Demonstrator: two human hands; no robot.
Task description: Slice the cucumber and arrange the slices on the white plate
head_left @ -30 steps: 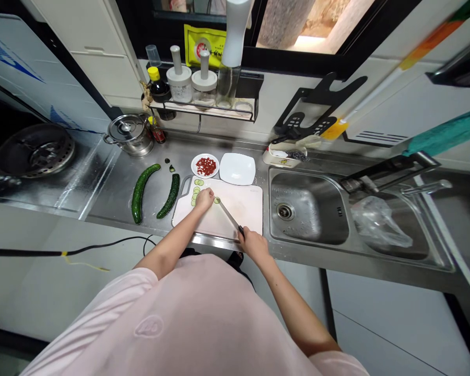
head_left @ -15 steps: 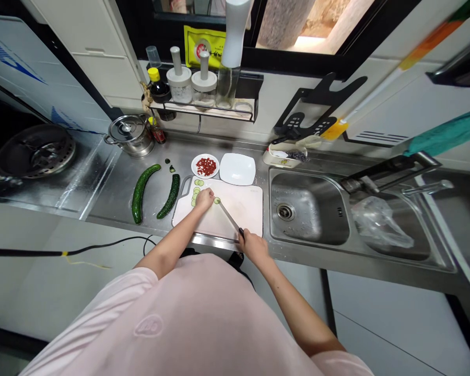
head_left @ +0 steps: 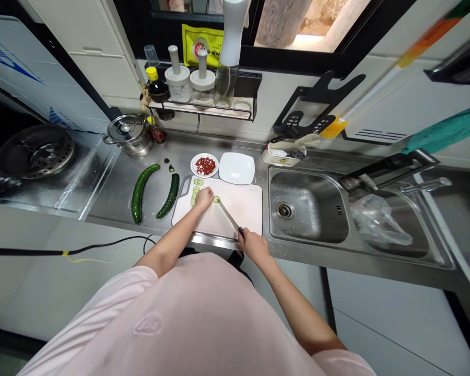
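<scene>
My right hand (head_left: 254, 245) is wrapped round the black handle of a kitchen knife (head_left: 229, 215), its blade pointing up and left over the white cutting board (head_left: 243, 209). At the blade's tip is a pale green cucumber slice (head_left: 216, 199). My left hand (head_left: 204, 199) is closed beside that slice, fingertips bunched together; what they pinch, if anything, is hidden. Several more cucumber slices (head_left: 196, 190) lie at the board's left, partly behind the left hand. Left of the board, on the steel counter, rest a cut cucumber (head_left: 168, 197) and a longer whole cucumber (head_left: 141, 193).
Behind the board stand a plate of chopped red pieces (head_left: 204, 166) and a white square dish (head_left: 237, 168). Small dark cucumber ends (head_left: 171, 168) lie nearby. A steel pot (head_left: 129, 137) is at back left, a wok (head_left: 35, 151) farther left. The sink (head_left: 309, 209) is on the right.
Both hands, the knife and the slices keep their places on the board; only the camera view has shifted very slightly.
</scene>
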